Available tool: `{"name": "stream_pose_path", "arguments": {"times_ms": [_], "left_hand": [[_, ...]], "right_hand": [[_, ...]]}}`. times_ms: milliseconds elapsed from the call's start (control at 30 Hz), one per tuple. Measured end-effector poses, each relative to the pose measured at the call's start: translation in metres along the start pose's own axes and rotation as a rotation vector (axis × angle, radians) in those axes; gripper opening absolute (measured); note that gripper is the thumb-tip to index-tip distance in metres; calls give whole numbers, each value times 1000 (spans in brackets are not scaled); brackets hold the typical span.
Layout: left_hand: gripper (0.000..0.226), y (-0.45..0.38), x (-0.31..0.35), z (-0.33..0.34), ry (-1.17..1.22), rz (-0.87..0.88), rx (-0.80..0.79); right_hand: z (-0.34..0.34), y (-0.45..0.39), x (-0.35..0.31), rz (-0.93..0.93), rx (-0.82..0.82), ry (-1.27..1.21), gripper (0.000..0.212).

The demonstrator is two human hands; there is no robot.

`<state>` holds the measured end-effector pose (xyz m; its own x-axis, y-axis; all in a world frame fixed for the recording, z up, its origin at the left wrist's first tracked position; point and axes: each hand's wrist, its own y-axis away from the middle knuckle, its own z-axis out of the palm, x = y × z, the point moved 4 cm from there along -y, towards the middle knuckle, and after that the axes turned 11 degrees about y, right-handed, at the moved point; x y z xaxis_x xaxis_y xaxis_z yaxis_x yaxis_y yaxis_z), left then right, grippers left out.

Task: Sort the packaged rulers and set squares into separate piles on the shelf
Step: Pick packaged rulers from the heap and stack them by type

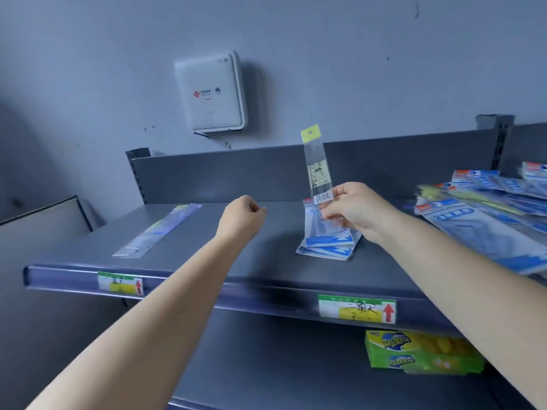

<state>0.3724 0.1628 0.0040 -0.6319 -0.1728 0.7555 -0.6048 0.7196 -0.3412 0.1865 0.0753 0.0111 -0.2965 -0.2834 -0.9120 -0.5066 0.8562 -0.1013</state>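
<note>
My right hand (353,208) pinches the lower end of a clear packaged ruler (317,170) with a yellow header, holding it upright above the grey shelf (207,270). Directly beneath it lies a small pile of blue-and-white set square packs (328,247). My left hand (244,216) hovers over the shelf's middle with its fingers curled and nothing in it. A single packaged ruler (157,232) lies flat on the shelf at the left. A loose heap of mixed blue packs (488,208) covers the shelf's right end.
The shelf has a back panel (236,173) and price labels (356,309) on its front rail. A white box (211,93) hangs on the wall above. A green and yellow carton (420,352) sits on the lower shelf at the right.
</note>
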Motion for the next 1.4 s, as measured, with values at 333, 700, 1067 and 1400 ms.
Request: {"name": "stream_pose_path", "arguments": {"times_ms": [333, 700, 1067, 1400], "left_hand": [[11, -41, -115, -127, -354, -63, 46], [29, -76, -174, -185, -405, -38, 50], [31, -88, -112, -114, -624, 234, -60], [31, -52, 15, 2, -653, 480, -106]], "right_hand": [[163, -37, -64, 9, -266, -66, 21], [264, -81, -106, 100, -342, 38, 38], [195, -75, -95, -347, 52, 1268, 30], [50, -35, -51, -387, 239, 1571, 27]]}}
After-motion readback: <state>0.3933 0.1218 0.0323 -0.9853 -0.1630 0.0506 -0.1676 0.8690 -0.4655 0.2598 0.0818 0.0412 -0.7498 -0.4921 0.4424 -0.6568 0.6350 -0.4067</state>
